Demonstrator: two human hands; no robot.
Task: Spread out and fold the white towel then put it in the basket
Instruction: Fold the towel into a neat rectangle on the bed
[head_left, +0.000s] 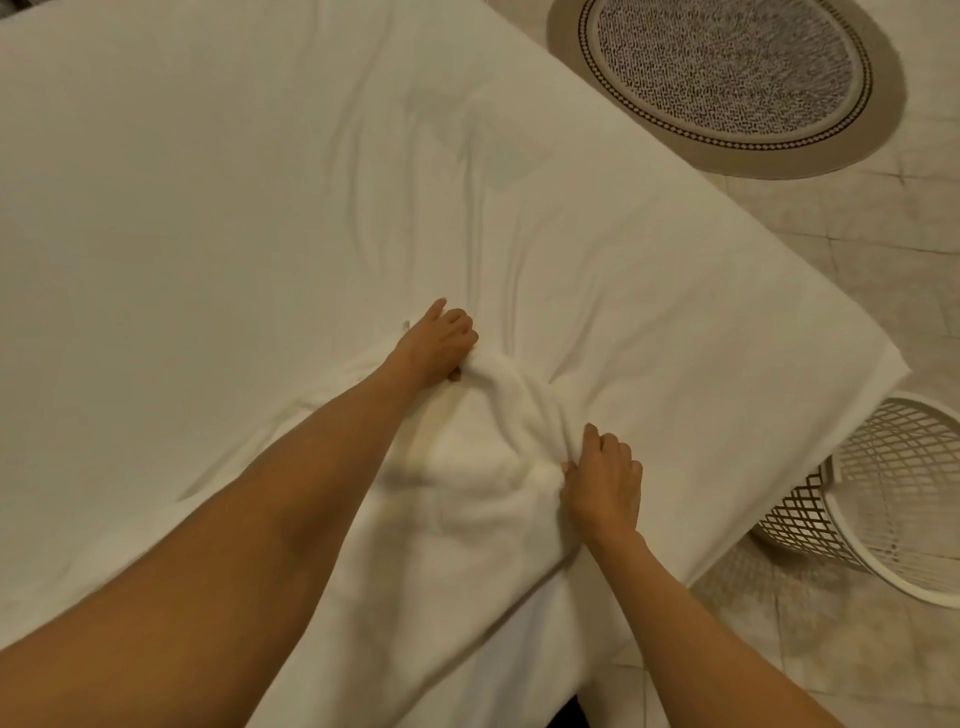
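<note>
White terry, bunched and deeply creased, the towel (483, 467) lies in a heap near the bed's (208, 208) front corner, a faint yellowish band running down its left side. From my remote seat I see the left hand (436, 343) closed on its far edge, forefinger stretched out over the sheet, while the right hand (602, 478) is fisted on a fold at its right side. Towel and sheet share one colour, so the towel's outline is hard to trace. On the floor to the right, the white lattice basket (893, 499) is cut off by the frame edge and partly hidden behind the bed corner.
</note>
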